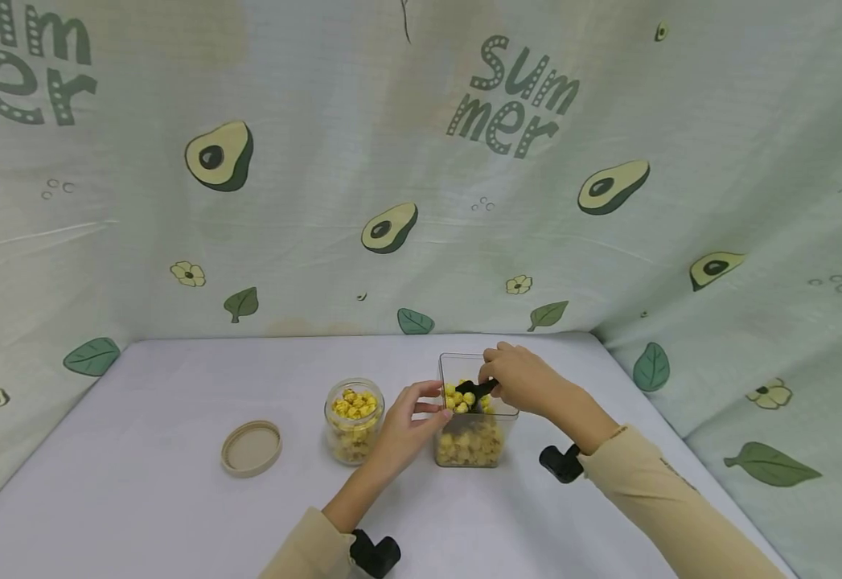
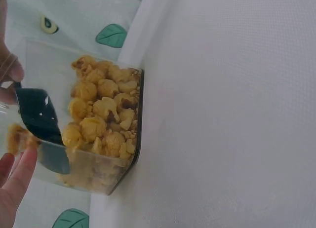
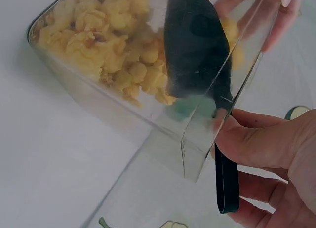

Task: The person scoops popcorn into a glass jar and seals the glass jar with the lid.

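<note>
— Avocado-print cloth hung all round the back and sides, and a pale table (image 1: pixel 174 482) ran under everything. What was the right hand (image 1: pixel 525 378) doing?

— It was clamped on a black scoop (image 1: pixel 475 390), thumb and fingers pinched round the handle, the bowl sitting inside the clear square container (image 1: pixel 473 438) among the popcorn (image 1: pixel 467 446). A few pieces rode in the scoop.

— And the left hand (image 1: pixel 409 422)?

— Its fingertips pressed against the container's side at nine o'clock, steadying it; the fingers looked fairly straight, not wrapped round it.

— How far along did it look?

— I'd say midway. The glass jar (image 1: pixel 354 422), just at nine o'clock of the container, already held popcorn close to its rim, and a good layer was left in the container. The jar was uncapped: its tan lid (image 1: pixel 250 447) lay flat on the table, farther out at nine o'clock, well apart.

— Anything in the way?

— Not much. The left hand sat between jar and container, so a loaded scoop would have had to pass over it. Nothing spilled showed on the table.
</note>
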### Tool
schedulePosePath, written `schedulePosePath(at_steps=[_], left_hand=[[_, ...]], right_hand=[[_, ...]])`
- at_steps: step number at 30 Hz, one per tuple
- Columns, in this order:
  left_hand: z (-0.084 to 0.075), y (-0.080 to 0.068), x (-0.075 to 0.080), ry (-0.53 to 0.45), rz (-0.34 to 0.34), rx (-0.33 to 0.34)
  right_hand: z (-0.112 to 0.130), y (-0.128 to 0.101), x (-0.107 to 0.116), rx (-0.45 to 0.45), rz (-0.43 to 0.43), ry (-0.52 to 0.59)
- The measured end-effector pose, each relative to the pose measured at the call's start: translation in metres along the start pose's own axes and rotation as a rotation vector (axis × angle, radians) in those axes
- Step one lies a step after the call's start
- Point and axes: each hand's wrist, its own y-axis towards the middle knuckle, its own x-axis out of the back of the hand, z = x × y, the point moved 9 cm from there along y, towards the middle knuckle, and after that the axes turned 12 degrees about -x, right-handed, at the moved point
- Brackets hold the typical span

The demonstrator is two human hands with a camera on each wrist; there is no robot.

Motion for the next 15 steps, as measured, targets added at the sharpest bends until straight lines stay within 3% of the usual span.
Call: schedulePosePath(at_steps=[8,15], left_hand=[[0.001,0.001,-0.001,-0.003,0.016,0.007],[0.000,0.001,0.001,-0.004,0.007,0.005]], right_hand=[[-0.006,-0.004,-0.004,-0.006,-0.035,0.080],[-0.023,-0.014,-0.004,-0.076,-0.034,0.243]])
